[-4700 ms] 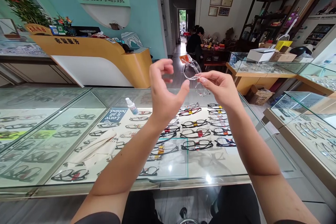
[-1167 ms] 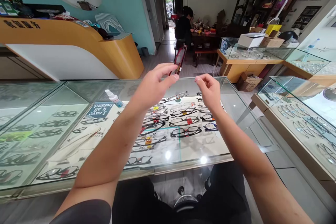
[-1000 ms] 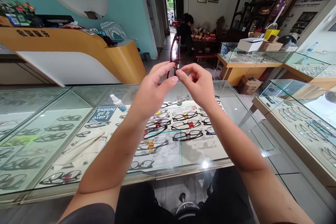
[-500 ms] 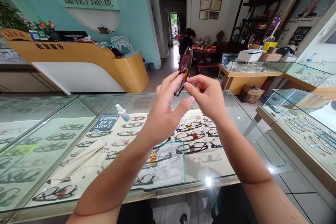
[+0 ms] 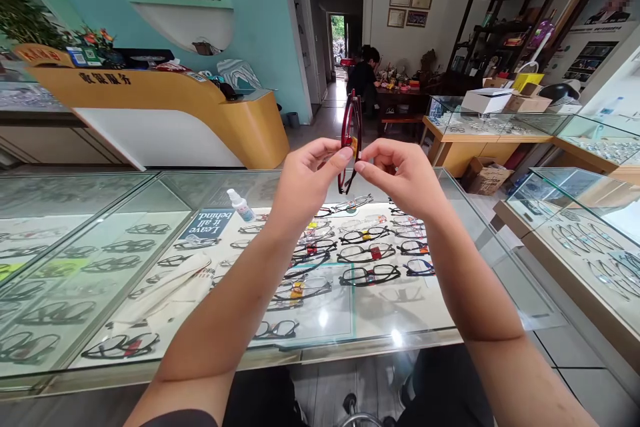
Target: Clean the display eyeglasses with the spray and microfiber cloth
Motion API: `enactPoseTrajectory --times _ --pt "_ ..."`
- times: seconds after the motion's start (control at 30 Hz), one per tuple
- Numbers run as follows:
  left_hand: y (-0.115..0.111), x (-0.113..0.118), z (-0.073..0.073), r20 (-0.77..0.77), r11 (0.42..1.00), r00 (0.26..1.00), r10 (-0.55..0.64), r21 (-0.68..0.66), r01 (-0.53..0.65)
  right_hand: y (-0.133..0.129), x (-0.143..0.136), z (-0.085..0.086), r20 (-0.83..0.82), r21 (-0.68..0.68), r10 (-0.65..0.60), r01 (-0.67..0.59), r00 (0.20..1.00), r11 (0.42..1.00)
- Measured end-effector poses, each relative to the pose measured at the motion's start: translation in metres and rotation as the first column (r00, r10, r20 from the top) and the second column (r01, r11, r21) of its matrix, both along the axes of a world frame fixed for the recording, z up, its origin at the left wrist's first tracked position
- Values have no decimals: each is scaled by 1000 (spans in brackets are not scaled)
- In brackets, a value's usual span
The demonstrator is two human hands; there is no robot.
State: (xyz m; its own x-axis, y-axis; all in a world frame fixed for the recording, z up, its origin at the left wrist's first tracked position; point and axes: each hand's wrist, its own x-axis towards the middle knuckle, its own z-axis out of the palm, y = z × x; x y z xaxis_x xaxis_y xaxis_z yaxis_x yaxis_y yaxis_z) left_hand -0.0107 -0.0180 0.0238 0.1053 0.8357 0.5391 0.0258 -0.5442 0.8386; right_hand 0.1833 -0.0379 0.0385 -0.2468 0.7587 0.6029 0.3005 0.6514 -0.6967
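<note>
A pair of dark red eyeglasses (image 5: 345,119) is held up edge-on above the glass counter, with a small yellow tag near its middle. My left hand (image 5: 307,177) pinches it from the left, thumb lying near the tag. From the right, my right hand (image 5: 403,177) has its thumb and forefinger closed at the frame's edge; the exact contact is partly hidden. Below both hands, several rows of eyeglasses (image 5: 370,274) lie in the glass display case (image 5: 320,347). My left forearm covers some of them.
On the counter's left stand a white spray bottle (image 5: 241,205) and a blue printed card (image 5: 206,227), near a cream cloth (image 5: 173,290). Another display case (image 5: 580,240) is at the right. Farther back, a person (image 5: 364,80) sits at a cluttered table beyond the yellow-fronted desk (image 5: 257,133).
The eyeglasses have turned more upright and edge-on. My left hand has rotated, its thumb moving up from below onto the frame. The view has shifted slightly.
</note>
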Motion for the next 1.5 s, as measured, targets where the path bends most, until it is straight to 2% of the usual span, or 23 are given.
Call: enactPoseTrajectory --times 0.17,0.33,0.4,0.47,0.57,0.67,0.73,0.83,0.93,1.1,1.2,1.33,1.5 --pt "5 -1 -2 36 1000 999 -14 24 13 0 4 2 12 53 -98 97 995 994" --pt "14 -7 -5 -21 998 998 60 37 -59 -1 12 3 -46 30 -249 251 967 968" --pt "17 -10 -6 -31 997 997 72 33 -71 -1 16 3 -108 95 -336 346 936 933" --pt "18 -13 -7 -42 998 998 55 19 -54 -1 20 4 -162 187 -420 446 893 875" --pt "17 -13 -6 -60 999 998 36 -3 -37 1 23 4 -192 308 -479 516 857 799" --pt "13 -10 -4 -36 999 999 37 -15 -38 3 20 1 -188 387 -484 518 854 763" --pt "12 -7 -3 7 999 999 40 -17 -40 2 14 -2 -141 424 -475 487 869 764" --pt "12 -6 -4 46 999 998 32 -14 -31 -4 2 -3 66 462 -421 346 905 816" --pt "13 -6 -5 45 1000 999 18 -3 -18 -8 -6 -3 236 498 -423 265 875 826" --pt "16 -8 -8 47 998 997 54 11 -54 -7 -6 -2 295 548 -531 315 794 775" --pt "16 -10 -8 37 999 998 51 5 -51 -6 -6 -2 306 592 -552 298 776 748" --pt "14 -10 -7 23 998 998 53 30 -54 -6 -8 -3 337 602 -560 284 757 746" --pt "13 -7 -8 27 997 998 64 41 -65 -4 -10 -5 315 599 -601 338 735 726"
